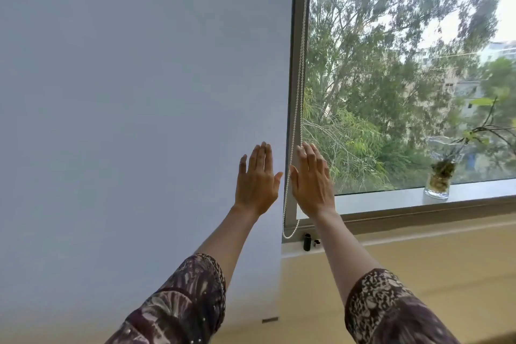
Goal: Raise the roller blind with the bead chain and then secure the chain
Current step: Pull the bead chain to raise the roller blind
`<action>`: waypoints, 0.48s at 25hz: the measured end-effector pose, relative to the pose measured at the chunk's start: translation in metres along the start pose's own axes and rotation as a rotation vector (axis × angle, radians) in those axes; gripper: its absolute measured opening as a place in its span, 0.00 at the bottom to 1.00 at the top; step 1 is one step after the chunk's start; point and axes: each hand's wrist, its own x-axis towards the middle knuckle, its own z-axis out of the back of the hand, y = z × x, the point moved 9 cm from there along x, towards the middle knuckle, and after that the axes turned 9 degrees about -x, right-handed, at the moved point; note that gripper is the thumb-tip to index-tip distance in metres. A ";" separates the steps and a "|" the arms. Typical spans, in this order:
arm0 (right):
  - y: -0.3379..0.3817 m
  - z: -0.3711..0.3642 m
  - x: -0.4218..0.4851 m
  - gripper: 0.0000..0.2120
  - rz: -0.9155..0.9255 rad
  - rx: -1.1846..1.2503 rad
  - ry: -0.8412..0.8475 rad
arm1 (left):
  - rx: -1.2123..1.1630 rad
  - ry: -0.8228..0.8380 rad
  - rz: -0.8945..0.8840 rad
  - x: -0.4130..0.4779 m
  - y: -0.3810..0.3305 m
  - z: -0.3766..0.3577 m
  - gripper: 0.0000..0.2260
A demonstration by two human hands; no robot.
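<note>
A pale grey roller blind point(139, 106) hangs fully lowered and fills the left half of the view. Its white bead chain point(299, 78) runs down the blind's right edge along the window frame and ends in a loop point(289, 233) near the sill. My left hand point(257, 181) is raised flat, fingers together, in front of the blind just left of the chain. My right hand point(312, 180) is raised flat just right of the chain, fingers extended. Neither hand holds the chain.
A small black fitting point(307, 241) stands on the sill under the chain loop. A glass vase with a plant point(438, 179) sits on the window ledge at the right. The uncovered window pane point(405, 64) shows trees. A beige wall lies below the sill.
</note>
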 end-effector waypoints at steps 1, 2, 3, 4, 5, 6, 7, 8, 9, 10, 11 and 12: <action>-0.005 -0.006 0.003 0.21 -0.036 0.022 0.010 | 0.011 0.018 0.000 0.003 -0.003 -0.006 0.28; -0.010 -0.010 0.008 0.19 -0.084 0.058 0.008 | -0.008 0.021 -0.001 0.008 -0.006 -0.009 0.27; -0.014 -0.015 0.012 0.17 -0.132 0.089 0.006 | -0.014 0.012 0.000 0.011 -0.008 -0.013 0.27; -0.018 -0.019 0.016 0.16 -0.190 0.134 0.012 | -0.037 0.017 0.000 0.014 -0.011 -0.017 0.26; -0.021 -0.023 0.021 0.15 -0.245 0.172 0.003 | -0.077 0.019 0.025 0.017 -0.014 -0.020 0.25; -0.024 -0.026 0.025 0.15 -0.287 0.210 -0.003 | -0.123 0.016 0.045 0.020 -0.017 -0.022 0.24; -0.027 -0.027 0.031 0.16 -0.313 0.252 -0.007 | -0.158 0.010 0.072 0.025 -0.019 -0.022 0.23; -0.028 -0.029 0.037 0.16 -0.329 0.307 0.004 | -0.186 -0.004 0.098 0.030 -0.018 -0.022 0.21; -0.026 -0.030 0.044 0.16 -0.327 0.354 0.010 | -0.228 -0.018 0.133 0.034 -0.018 -0.020 0.18; -0.023 -0.030 0.050 0.15 -0.315 0.398 0.015 | -0.260 -0.028 0.162 0.037 -0.016 -0.017 0.14; -0.019 -0.030 0.055 0.15 -0.296 0.431 0.016 | -0.275 -0.018 0.183 0.038 -0.015 -0.017 0.11; -0.014 -0.028 0.059 0.14 -0.271 0.453 0.000 | -0.276 -0.007 0.191 0.038 -0.015 -0.017 0.10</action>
